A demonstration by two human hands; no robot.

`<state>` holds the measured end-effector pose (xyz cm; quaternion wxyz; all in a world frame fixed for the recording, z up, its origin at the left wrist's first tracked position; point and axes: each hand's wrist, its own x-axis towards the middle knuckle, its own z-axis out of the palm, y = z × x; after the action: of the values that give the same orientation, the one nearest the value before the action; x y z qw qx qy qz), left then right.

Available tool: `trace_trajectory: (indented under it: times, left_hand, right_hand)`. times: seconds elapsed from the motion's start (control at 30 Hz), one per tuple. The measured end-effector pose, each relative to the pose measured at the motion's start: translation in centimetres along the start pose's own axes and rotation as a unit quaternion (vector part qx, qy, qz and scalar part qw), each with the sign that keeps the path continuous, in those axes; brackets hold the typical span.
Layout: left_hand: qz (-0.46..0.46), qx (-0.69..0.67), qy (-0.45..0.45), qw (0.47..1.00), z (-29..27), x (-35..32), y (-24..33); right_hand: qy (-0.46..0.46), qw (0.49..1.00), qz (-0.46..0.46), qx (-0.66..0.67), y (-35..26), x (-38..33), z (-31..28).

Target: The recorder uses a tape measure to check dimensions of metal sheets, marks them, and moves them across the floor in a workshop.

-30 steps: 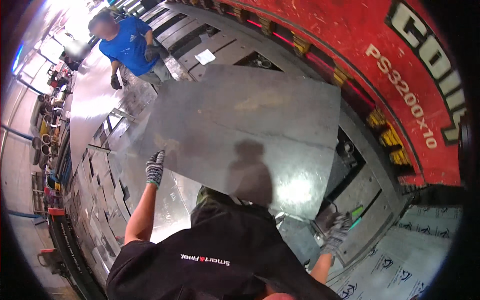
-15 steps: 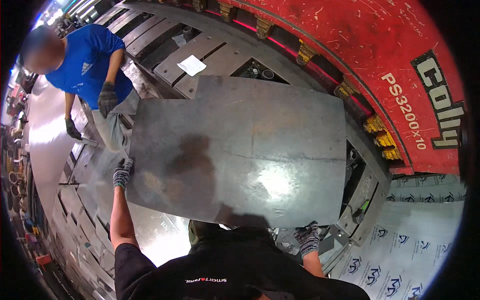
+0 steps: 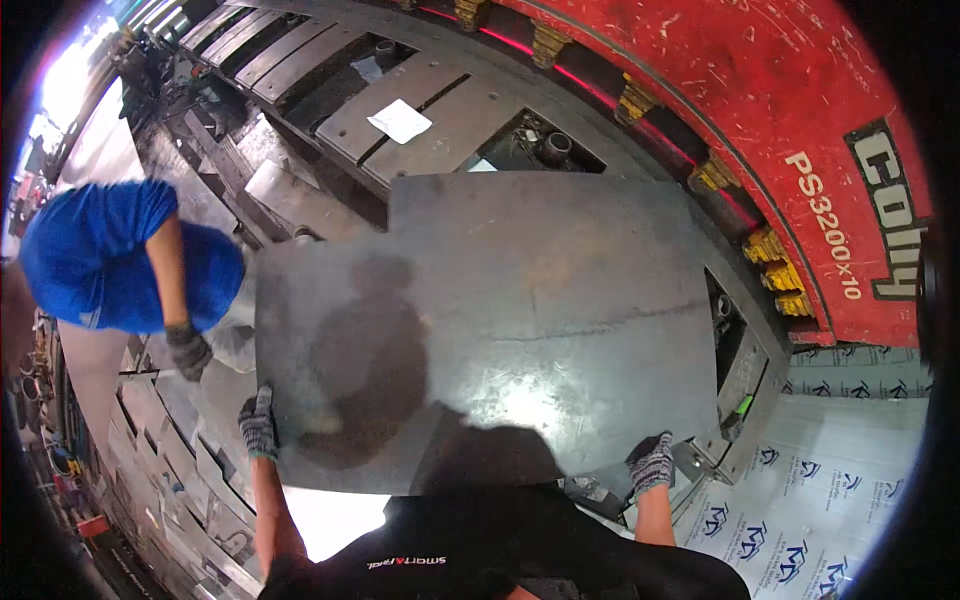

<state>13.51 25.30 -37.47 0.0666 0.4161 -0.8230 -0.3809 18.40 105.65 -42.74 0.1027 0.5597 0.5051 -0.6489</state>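
Observation:
A large grey metal sheet [image 3: 560, 270] with a stepped far-left corner lies in front of me, its far part over the machine bed. My left hand [image 3: 259, 425], in a grey knitted glove, is closed on its left edge near the front corner. Gloved the same way, my right hand [image 3: 651, 462] grips the near-right edge; its fingertips are partly hidden. Dark shadows fall across the sheet, and a thin dark line runs over its right half.
A red machine [image 3: 800, 130] with yellow clamps [image 3: 775, 262] rises at the far right. White paper [image 3: 400, 121] lies on the slotted bed [image 3: 430, 85]. At left a co-worker in a blue top [image 3: 130, 255] bends over. Printed white sheeting [image 3: 820, 460] covers the right side.
The sheet's near edge has come closer to me, and both my hands hold its edges. The co-worker has bent down and moved nearer on the left.

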Motion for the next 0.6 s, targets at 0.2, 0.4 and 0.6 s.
trace_trajectory:
  times: [0.2, 0.4, 0.6]
  left_hand:
    - [-0.066, 0.035, 0.064, 0.995, -2.9, -8.3, -1.1]
    - [-0.138, -0.007, 0.091, 0.986, -3.6, -14.3, -2.1]
    - [-0.229, -0.18, 0.095, 0.952, -0.4, -19.2, -2.0]
  right_hand:
    - [0.064, 0.988, -0.025, 0.136, -4.3, 2.0, 0.7]
    - [-0.032, 0.991, -0.098, 0.083, -11.8, 3.9, 6.1]
    - [-0.093, 0.961, -0.16, -0.206, -20.8, 4.2, 11.2]
